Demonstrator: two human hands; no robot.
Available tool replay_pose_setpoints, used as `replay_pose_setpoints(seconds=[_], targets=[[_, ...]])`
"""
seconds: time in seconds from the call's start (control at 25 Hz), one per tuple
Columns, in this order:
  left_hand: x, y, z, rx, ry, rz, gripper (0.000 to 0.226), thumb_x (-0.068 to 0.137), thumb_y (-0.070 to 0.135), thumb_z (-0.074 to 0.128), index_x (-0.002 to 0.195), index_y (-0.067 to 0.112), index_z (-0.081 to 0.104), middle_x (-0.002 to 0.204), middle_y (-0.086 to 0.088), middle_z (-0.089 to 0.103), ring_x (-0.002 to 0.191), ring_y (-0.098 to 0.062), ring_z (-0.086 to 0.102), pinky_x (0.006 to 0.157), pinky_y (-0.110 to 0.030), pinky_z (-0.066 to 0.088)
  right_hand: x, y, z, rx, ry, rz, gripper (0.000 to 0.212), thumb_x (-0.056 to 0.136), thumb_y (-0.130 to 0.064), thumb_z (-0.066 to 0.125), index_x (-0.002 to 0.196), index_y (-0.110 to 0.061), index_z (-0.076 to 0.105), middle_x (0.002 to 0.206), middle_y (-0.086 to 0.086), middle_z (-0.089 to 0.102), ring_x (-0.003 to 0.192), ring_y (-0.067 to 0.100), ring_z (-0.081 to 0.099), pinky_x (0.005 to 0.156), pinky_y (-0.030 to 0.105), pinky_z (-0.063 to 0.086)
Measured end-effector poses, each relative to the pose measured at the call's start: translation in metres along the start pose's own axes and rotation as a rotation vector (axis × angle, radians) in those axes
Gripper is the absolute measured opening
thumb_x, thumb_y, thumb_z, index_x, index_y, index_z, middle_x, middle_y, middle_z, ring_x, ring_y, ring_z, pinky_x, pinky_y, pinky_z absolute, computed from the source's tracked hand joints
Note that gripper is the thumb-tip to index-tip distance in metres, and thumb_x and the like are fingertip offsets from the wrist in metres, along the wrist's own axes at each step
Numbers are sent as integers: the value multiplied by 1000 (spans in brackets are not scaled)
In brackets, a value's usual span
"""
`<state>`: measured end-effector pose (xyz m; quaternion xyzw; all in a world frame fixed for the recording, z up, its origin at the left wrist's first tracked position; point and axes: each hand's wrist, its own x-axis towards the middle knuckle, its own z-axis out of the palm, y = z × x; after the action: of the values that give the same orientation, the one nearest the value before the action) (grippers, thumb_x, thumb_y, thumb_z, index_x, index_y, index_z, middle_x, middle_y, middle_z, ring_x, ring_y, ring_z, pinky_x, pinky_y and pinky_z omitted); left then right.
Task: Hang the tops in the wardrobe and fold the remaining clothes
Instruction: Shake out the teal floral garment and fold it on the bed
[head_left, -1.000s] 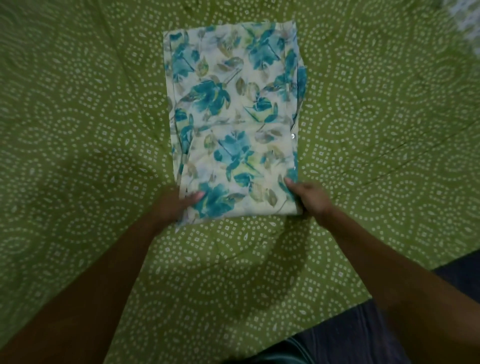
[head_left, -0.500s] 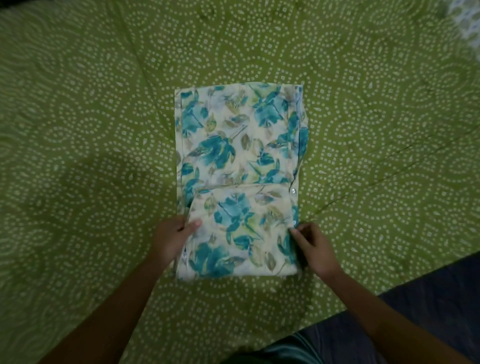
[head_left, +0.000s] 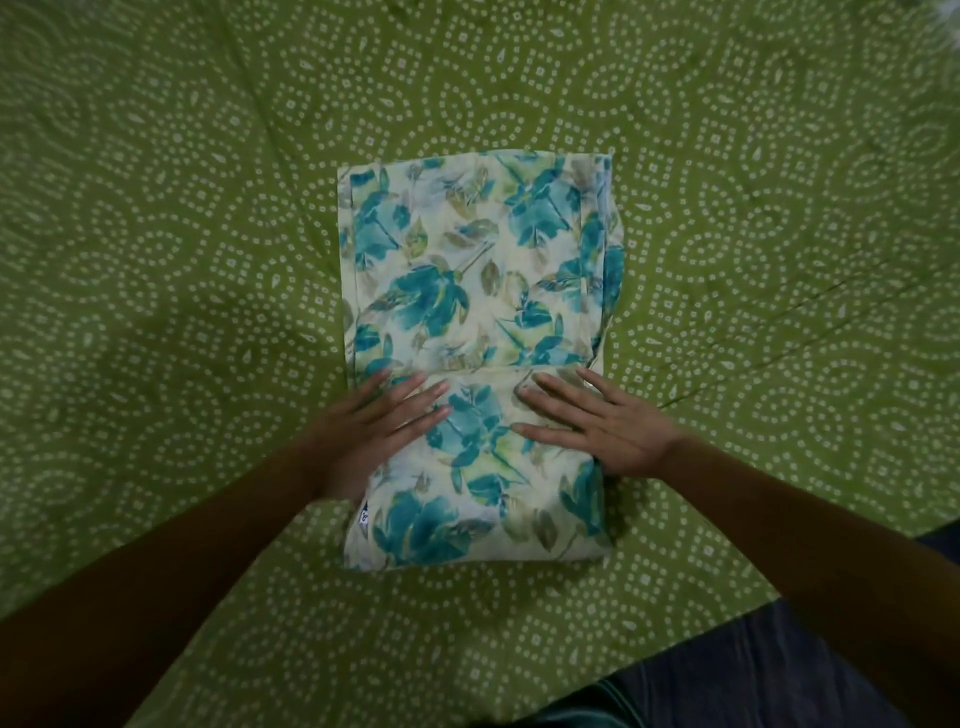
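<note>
- Floral garment (head_left: 483, 291), cream with teal flowers and olive leaves, lies folded into a tall rectangle on the green bedsheet (head_left: 156, 260), about the middle of it.
- Its near part is doubled back over itself, and the edge of that upper layer runs straight across from left to right just beyond the fingertips.
- Left hand (head_left: 363, 436) lies flat on the near-left part of the fold, fingers straight and slightly spread, pointing far and right; it grips nothing.
- Right hand (head_left: 597, 421) lies flat on the near-right part, fingers straight and pointing left, likewise grasping nothing, only pressing on the cloth.
- A small white label (head_left: 364, 516) pokes out at the garment's left edge, just near the left wrist.
- Dark blue fabric (head_left: 727, 686) shows at the near right, past the sheet's edge.
</note>
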<state>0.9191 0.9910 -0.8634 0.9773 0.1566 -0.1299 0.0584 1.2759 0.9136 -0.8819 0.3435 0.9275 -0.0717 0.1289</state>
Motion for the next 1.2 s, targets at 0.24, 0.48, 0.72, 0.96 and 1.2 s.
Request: replay_pose_setpoints(seconds=[0.24,0.48,0.72,0.96,1.2], targets=[[38,-34,3,-819,96,-265,54,84,31,61,134,14,52,136,-4,54,127,-19,48,110,-31,32,13,25,-32,944,180,434,35,94,-16,52,128,-18,57,129,7,60,114,18,58,103,31,43],[79,-83,-12,-1936,183,-1039,66,71,62,71,120,18,65,124,1,65,115,-18,60,101,-35,45,72,87,-61,1649,183,1306,19,94,-28,58,88,-10,62,85,1,61,68,10,58,52,16,48],[65,-27,-42,-829,526,-1483,21,92,24,58,104,7,62,99,-9,64,89,-23,60,81,-33,42,80,39,-64,825,441,1430,40,97,-31,48,130,-9,47,125,9,55,117,26,51,97,37,42],[151,-38,-24,-249,222,-860,60,100,44,13,153,16,11,161,0,10,148,-21,5,119,-48,6,157,52,-36,453,205,724,59,102,-42,20,153,-19,1,161,-2,-5,147,16,-9,120,44,-1],[181,-112,-4,-103,241,-974,83,93,68,14,153,11,0,161,-7,-1,148,-25,-2,117,-49,-6,173,141,-15,229,285,977,76,96,-61,12,153,-12,1,161,6,-2,148,23,-4,118,49,-6]])
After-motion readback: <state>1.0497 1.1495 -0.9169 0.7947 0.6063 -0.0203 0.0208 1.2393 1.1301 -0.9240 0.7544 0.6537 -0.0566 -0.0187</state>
